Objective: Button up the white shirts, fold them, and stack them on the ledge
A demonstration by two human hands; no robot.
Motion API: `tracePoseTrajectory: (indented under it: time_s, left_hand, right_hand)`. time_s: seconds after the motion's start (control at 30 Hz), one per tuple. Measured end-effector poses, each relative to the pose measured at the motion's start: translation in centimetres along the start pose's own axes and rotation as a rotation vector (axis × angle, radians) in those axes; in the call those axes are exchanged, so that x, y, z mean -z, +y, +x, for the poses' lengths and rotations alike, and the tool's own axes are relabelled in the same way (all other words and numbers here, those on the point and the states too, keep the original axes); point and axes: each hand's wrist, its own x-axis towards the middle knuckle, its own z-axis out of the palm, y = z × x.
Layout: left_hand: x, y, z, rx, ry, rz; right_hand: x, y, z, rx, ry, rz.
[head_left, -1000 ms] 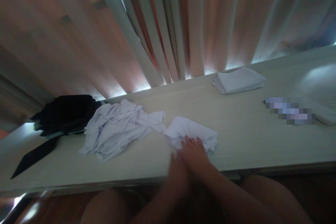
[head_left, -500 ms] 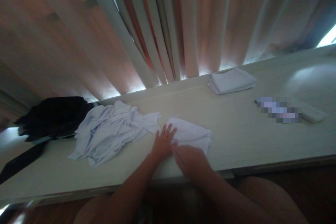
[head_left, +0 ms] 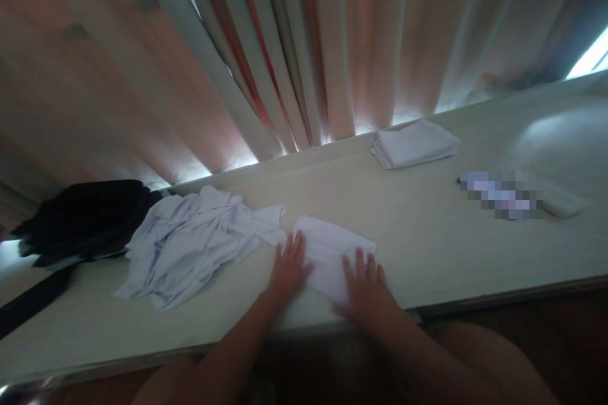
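left hand (head_left: 287, 267) and right hand (head_left: 367, 288) lie flat, fingers spread, on the white cloth (head_left: 331, 252). nothing gripped. crumpled shirt (head_left: 190, 240) just beside, on the table (head_left: 451, 247).

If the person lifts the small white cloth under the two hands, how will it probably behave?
The white cloth is probably floppy: it lies flat and folded under the left hand and right hand, so lifting one edge may undo the folds. It looks thin, so likely light. On the smooth table it would probably slide easily when pushed.
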Motion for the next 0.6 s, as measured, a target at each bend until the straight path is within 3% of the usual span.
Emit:
tracePoseTrajectory:
  time_s: [0.13,0.23,0.37,0.47,0.6]
  left_hand:
    - [2.5,2.1,2.6,0.107,0.193,0.026]
    - [3.6,3.6,5.7,0.046,0.274,0.006]
    - [1.9,2.6,7.8,0.068,0.154,-0.013]
    - [0.0,1.2,7.6,0.049,0.156,-0.006]
    - [-0.8,0.9,7.1,0.006,0.197,0.018]
  right_hand:
    - [0.8,-0.4,0.2,-0.029,-0.066,0.027]
    - [1.0,-0.6,0.3,-0.04,-0.097,0.022]
    - [0.8,-0.4,-0.5,-0.005,-0.131,-0.003]
    - [1.8,0.2,-0.8,0.087,-0.087,-0.007]
    - [4.9,1.3,1.5,0.057,0.157,0.062]
